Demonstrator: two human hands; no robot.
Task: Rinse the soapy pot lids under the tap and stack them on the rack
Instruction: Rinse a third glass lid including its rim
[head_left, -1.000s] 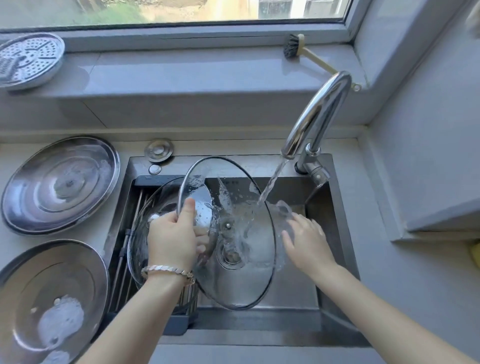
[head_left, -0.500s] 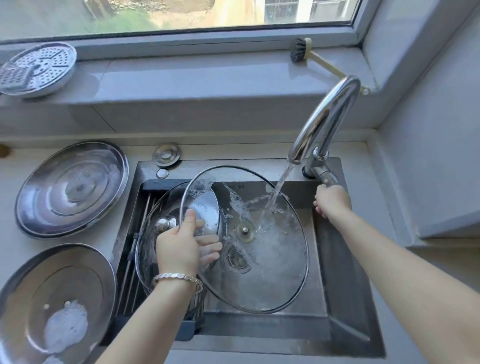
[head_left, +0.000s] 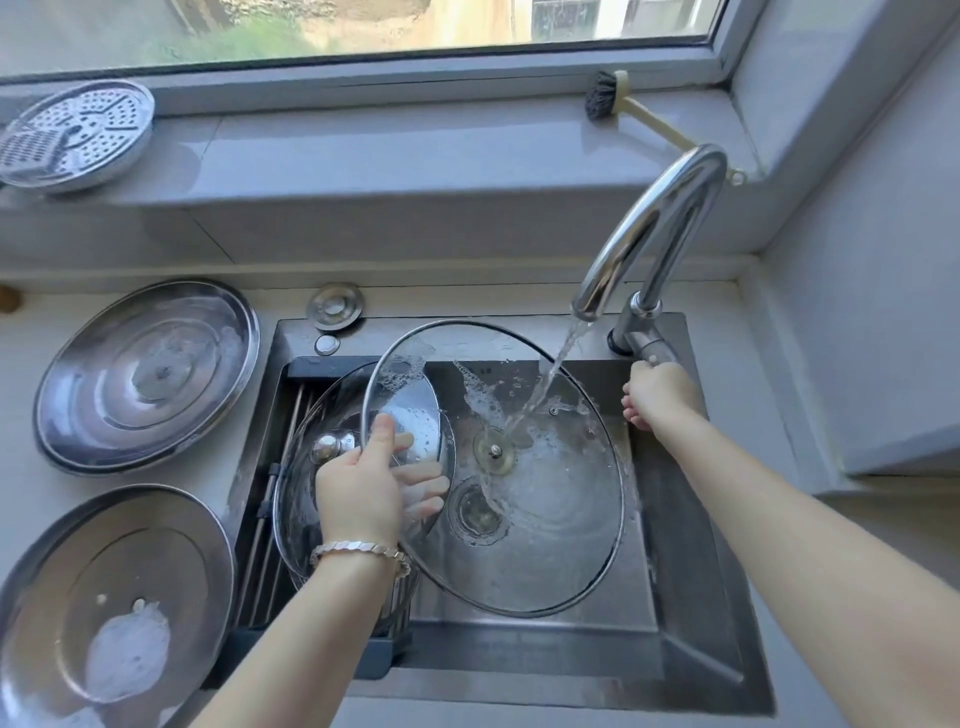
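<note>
My left hand (head_left: 363, 493) grips the left rim of a large glass lid (head_left: 545, 519), thumb on top and fingers underneath, holding it tilted over the sink (head_left: 696, 597). Water from the tap (head_left: 644, 234) runs onto the lid near its centre knob, and some suds cling to its upper left. My right hand (head_left: 657, 395) is curled round the tap lever (head_left: 649, 351). Behind the held lid, a second glass lid (head_left: 301, 493) with a metal knob rests on the rack (head_left: 275, 519) at the sink's left side.
Two steel lids lie on the left counter: one at the back (head_left: 145, 374) and a soapy one in front (head_left: 114, 613). A sink plug (head_left: 335, 306) sits behind the basin. A steamer plate (head_left: 78, 135) and a brush (head_left: 623, 104) rest on the window ledge.
My right hand left the lid's right edge and went up to the tap lever. The left hand alone now holds the lid, which lies flatter under the water.
</note>
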